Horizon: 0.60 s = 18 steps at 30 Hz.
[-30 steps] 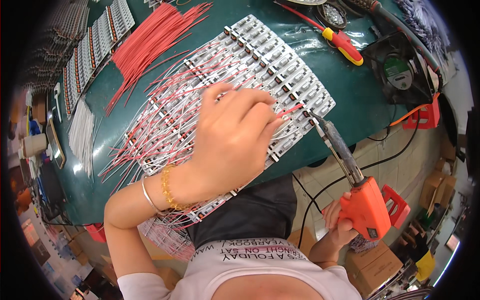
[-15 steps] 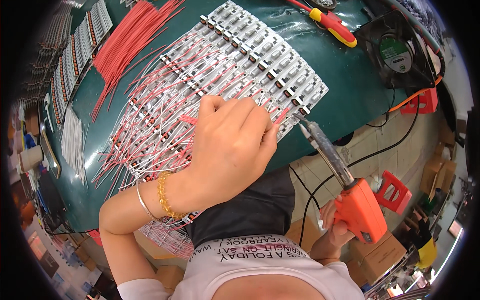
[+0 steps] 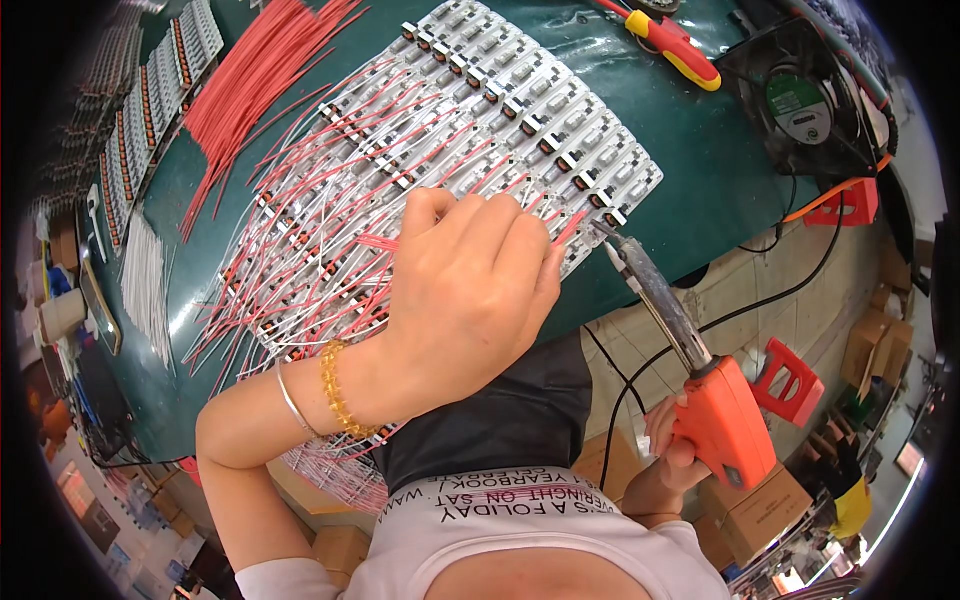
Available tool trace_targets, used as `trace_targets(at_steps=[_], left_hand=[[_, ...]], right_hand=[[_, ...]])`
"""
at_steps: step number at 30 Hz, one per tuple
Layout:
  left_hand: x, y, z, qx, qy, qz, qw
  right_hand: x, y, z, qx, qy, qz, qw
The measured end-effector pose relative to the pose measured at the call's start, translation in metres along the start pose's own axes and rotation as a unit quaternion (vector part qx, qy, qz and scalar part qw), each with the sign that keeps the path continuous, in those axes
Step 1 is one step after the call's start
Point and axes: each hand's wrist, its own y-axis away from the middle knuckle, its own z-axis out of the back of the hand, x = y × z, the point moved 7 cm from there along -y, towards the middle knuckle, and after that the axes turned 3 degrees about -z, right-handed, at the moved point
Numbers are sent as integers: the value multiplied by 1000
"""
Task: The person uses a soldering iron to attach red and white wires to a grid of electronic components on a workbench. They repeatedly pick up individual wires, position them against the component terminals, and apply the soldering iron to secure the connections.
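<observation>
My left hand rests on a panel of small white and black components on the green table, its fingers pinching a thin red wire at the panel's near edge. My right hand grips the orange handle of a soldering gun. The gun's metal tip points up at the panel edge, just right of the red wire. Many red and white wires fan out to the left from the soldered components. A gold bracelet and a silver bangle circle my left wrist.
A loose bundle of red wires lies at the top left, with strips of more components and white wires beyond. A red and yellow screwdriver and a black fan sit at the top right. Cardboard boxes stand on the floor.
My left hand has slid a little along the panel's near edge. The soldering gun has stayed close, its tip now beside the pinched red wire.
</observation>
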Motion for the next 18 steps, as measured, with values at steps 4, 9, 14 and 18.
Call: trace_targets(at_steps=[4,9,14,18], left_hand=[[0,-1,0,-2,-1,0,1000],[0,-2,3,-7,2,8,1000],[-1,-6,14,-22,94,44,994],[-1,-4,2,17,78,59,995]], right_hand=[[0,-1,-3,14,-45,3,999],[0,-1,-8,55,-119,-50,990],[-3,1,-8,88,-214,-10,973],[3,-1,-6,73,-136,28,988]])
